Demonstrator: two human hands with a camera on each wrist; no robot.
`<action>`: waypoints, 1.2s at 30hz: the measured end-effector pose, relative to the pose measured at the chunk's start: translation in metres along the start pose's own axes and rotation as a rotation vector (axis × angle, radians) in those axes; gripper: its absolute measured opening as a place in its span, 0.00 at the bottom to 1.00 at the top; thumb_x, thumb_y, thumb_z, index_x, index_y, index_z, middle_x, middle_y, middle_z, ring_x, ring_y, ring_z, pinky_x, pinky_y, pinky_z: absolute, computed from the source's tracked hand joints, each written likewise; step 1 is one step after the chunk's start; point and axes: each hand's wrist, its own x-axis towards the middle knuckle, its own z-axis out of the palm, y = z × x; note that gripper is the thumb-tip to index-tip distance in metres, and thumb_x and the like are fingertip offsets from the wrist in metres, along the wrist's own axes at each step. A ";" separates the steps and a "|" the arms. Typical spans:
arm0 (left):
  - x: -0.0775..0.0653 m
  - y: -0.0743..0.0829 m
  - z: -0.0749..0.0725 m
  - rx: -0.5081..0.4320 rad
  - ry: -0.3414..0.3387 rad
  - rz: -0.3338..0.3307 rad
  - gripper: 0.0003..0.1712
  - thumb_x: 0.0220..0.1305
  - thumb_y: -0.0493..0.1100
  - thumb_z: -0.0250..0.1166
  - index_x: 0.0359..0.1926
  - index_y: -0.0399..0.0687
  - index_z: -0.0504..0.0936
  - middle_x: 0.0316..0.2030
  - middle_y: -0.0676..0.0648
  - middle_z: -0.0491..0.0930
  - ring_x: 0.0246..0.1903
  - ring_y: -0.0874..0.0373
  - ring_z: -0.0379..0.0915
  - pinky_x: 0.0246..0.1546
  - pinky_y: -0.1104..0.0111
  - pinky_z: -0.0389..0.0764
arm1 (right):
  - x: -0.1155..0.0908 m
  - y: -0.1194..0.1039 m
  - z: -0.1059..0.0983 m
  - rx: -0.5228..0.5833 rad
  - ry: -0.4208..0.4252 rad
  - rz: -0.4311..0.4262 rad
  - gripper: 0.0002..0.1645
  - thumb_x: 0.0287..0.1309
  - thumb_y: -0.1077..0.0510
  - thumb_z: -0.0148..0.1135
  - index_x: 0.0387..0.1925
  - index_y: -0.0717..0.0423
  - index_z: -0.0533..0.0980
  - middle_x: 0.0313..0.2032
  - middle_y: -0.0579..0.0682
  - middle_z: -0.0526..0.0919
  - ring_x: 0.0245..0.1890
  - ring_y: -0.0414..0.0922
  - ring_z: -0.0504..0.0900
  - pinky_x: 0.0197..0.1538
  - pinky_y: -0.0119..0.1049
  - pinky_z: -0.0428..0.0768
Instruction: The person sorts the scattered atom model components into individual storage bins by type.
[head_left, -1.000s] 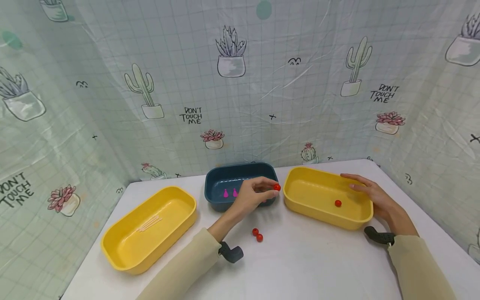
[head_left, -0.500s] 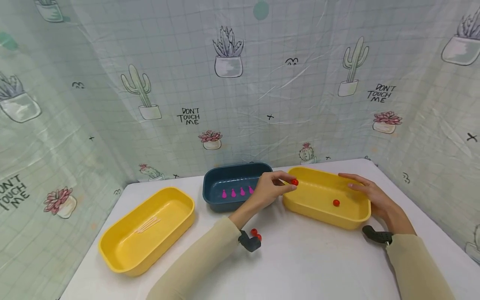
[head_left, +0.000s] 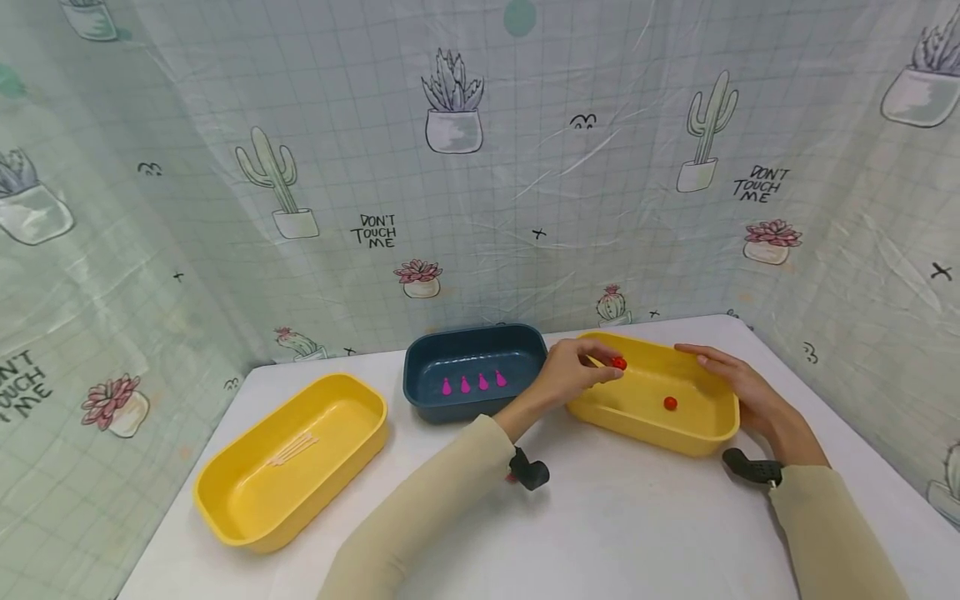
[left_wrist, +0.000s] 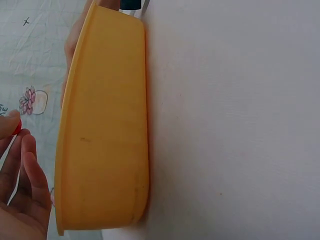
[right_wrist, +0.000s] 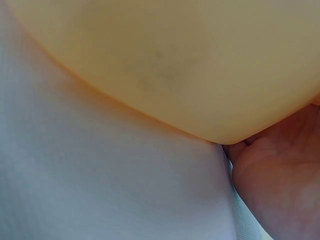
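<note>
My left hand (head_left: pixel 576 368) pinches a small red bead (head_left: pixel 618 363) between thumb and fingertips, over the left part of the right-hand yellow bin (head_left: pixel 637 427). In the left wrist view the same red bead (left_wrist: pixel 18 128) shows just beyond the bin's rim, partly covered by the thumb. Another red bead (head_left: pixel 671 403) lies on the bin's floor. My right hand (head_left: pixel 750 396) holds that bin at its far right corner, fingers along the outside and thumb at the rim. In the right wrist view only part of the palm (right_wrist: pixel 280 170) shows beside the bin wall.
A dark blue bin (head_left: pixel 450 411) with several pink pear-shaped pieces (head_left: pixel 483 382) stands at the back. At the left is another yellow bin (head_left: pixel 322 479) holding thin pale sticks (head_left: pixel 294 448). A bit of red (head_left: pixel 512 478) shows behind the left wrist camera on the white table (head_left: pixel 600 533).
My left hand has carried the red bead rightward from beside the blue bin to over the right yellow bin. The left wrist now hides most of the loose beads. My right hand stays put.
</note>
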 end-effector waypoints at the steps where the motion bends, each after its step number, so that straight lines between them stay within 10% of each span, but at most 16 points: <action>1: 0.001 0.000 0.001 0.005 0.003 -0.007 0.14 0.63 0.47 0.75 0.49 0.52 0.90 0.37 0.56 0.86 0.30 0.60 0.79 0.31 0.77 0.80 | 0.000 0.000 0.000 0.005 0.003 0.004 0.36 0.78 0.36 0.45 0.81 0.37 0.57 0.82 0.52 0.50 0.57 0.24 0.76 0.59 0.24 0.80; 8: 0.012 -0.002 0.005 0.020 0.003 -0.040 0.12 0.63 0.45 0.75 0.48 0.52 0.91 0.34 0.57 0.86 0.37 0.46 0.84 0.31 0.77 0.80 | 0.000 0.002 0.000 0.010 -0.004 0.014 0.36 0.78 0.36 0.43 0.81 0.36 0.56 0.83 0.54 0.48 0.57 0.25 0.77 0.60 0.26 0.81; 36: 0.048 0.000 0.022 0.139 -0.115 -0.126 0.08 0.62 0.42 0.75 0.43 0.52 0.90 0.34 0.58 0.86 0.31 0.62 0.77 0.34 0.76 0.80 | -0.001 -0.001 -0.001 0.039 -0.006 0.030 0.35 0.78 0.36 0.42 0.81 0.35 0.55 0.82 0.50 0.49 0.58 0.26 0.76 0.59 0.25 0.80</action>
